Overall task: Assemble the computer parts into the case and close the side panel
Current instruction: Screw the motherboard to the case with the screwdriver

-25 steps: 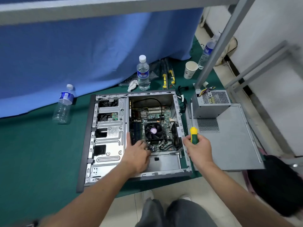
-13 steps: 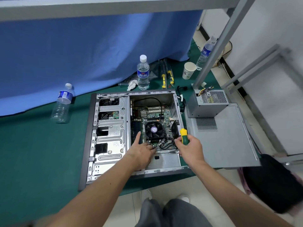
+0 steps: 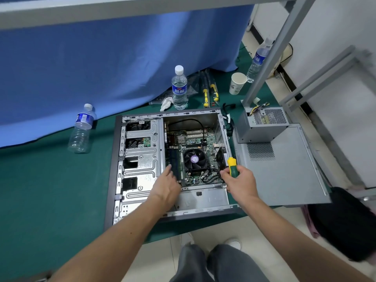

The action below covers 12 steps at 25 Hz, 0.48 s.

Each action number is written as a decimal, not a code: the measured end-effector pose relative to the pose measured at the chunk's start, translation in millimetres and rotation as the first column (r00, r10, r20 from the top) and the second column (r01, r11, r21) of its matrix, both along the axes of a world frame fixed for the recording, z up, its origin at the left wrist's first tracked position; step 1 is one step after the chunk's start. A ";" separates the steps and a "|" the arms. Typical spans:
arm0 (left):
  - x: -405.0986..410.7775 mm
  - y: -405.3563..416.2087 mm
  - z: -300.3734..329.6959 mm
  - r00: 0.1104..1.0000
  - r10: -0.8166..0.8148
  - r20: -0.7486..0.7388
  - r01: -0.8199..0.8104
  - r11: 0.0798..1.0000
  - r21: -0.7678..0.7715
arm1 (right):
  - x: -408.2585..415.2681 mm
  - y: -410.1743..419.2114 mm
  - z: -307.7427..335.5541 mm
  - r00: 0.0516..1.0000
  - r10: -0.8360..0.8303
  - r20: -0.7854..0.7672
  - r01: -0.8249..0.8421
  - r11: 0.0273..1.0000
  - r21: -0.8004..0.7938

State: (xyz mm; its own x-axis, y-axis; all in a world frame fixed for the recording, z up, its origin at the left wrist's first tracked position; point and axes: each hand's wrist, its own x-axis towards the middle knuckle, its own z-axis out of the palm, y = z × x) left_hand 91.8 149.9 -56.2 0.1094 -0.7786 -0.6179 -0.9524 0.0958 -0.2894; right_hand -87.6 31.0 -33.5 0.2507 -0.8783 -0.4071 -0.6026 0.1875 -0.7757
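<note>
The open case point(image 3: 140, 159) is laid flat on the green mat point(image 3: 40, 190), side panel point(image 3: 284, 169) beside it. The left hand point(image 3: 165, 188) is spread over the motherboard point(image 3: 195, 139); a screwdriver point(image 3: 232, 165) is gripped by the right hand point(image 3: 240, 184).

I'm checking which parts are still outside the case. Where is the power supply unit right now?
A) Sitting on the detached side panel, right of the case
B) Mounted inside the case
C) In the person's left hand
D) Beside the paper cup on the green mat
A: the power supply unit sits on the far end of the detached side panel, right of the open case.
</note>
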 end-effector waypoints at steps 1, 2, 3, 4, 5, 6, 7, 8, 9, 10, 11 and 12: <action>0.5 3.0 0.2 0.996 -0.024 0.087 0.020 0.999 0.050 | 0.4 0.3 -0.6 1.000 0.001 -0.007 -0.001 1.000 -0.006; -1.9 3.2 -0.1 0.985 -0.056 0.162 0.037 0.992 0.117 | 1.0 0.6 -1.0 1.000 0.002 -0.016 -0.002 1.000 -0.012; -5.9 0.5 -0.6 0.974 -0.086 0.207 0.046 0.981 0.191 | 1.4 0.4 -1.1 1.000 0.003 -0.024 -0.003 1.000 -0.016; -10.4 -4.4 -1.5 0.967 -0.115 0.226 0.052 0.963 0.264 | 1.4 -0.2 -0.9 1.000 0.006 -0.029 -0.007 1.000 -0.014; -13.2 -10.3 -1.4 0.966 -0.137 0.221 0.060 0.944 0.324 | 1.2 -1.1 -1.1 1.000 0.009 -0.029 -0.009 1.000 -0.009; -13.4 -15.2 0.4 0.970 -0.148 0.191 0.071 0.931 0.358 | 0.6 -1.4 -1.1 1.000 0.011 -0.028 -0.011 1.000 -0.006; -11.7 -17.8 1.4 0.978 -0.152 0.139 0.094 0.930 0.355 | 0.3 -1.3 -0.8 0.999 0.016 -0.032 -0.016 1.000 -0.007; -8.4 -18.7 1.7 0.985 -0.151 0.078 0.118 0.938 0.325 | 0.4 -1.5 -0.3 0.999 0.022 -0.040 -0.023 1.000 -0.010; -4.5 -17.5 2.9 0.990 -0.140 0.023 0.128 0.953 0.275 | 0.5 -1.8 -0.1 0.999 0.026 -0.044 -0.027 1.000 -0.009; -0.9 -15.4 4.1 0.991 -0.131 -0.018 0.132 0.969 0.211 | 0.6 -1.9 0.4 0.999 0.030 -0.043 -0.030 1.000 -0.001; 1.1 -12.6 3.4 0.991 -0.127 -0.053 0.133 0.981 0.142 | 0.8 -1.8 1.6 0.999 0.037 -0.039 -0.036 0.999 0.007; 2.1 -9.9 1.8 0.990 -0.111 -0.083 0.118 0.990 0.080 | 0.9 -1.5 3.5 0.998 0.048 -0.036 -0.048 0.999 0.013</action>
State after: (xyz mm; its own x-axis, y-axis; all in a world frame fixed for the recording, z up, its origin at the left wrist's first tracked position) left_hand 94.0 140.0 -54.4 -0.0291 -0.7280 -0.6850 -0.9532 0.2266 -0.2004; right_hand -86.7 29.6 -30.0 0.2770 -0.8608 -0.4270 -0.6391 0.1668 -0.7508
